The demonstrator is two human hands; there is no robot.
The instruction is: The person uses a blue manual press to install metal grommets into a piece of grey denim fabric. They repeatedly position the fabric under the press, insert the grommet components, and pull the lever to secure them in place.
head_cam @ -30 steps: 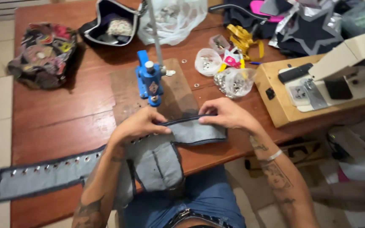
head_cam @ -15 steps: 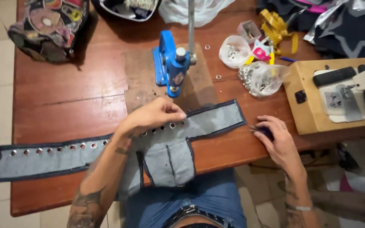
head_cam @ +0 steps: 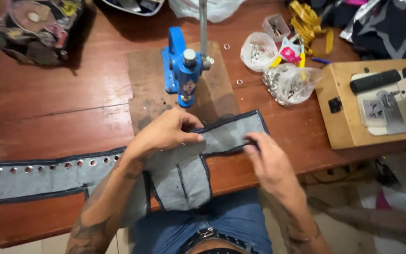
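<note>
My right hand (head_cam: 271, 162) has come back onto the denim strip (head_cam: 184, 160), pinching its edge just below the blue press (head_cam: 183, 70). My left hand (head_cam: 165, 134) presses it flat, fingers curled, so both hands grip the strip again.

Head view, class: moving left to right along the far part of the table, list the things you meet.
Patchwork bag → blue hand press → clear bags of metal eyelets → yellow measuring tape → sewing machine.
</note>
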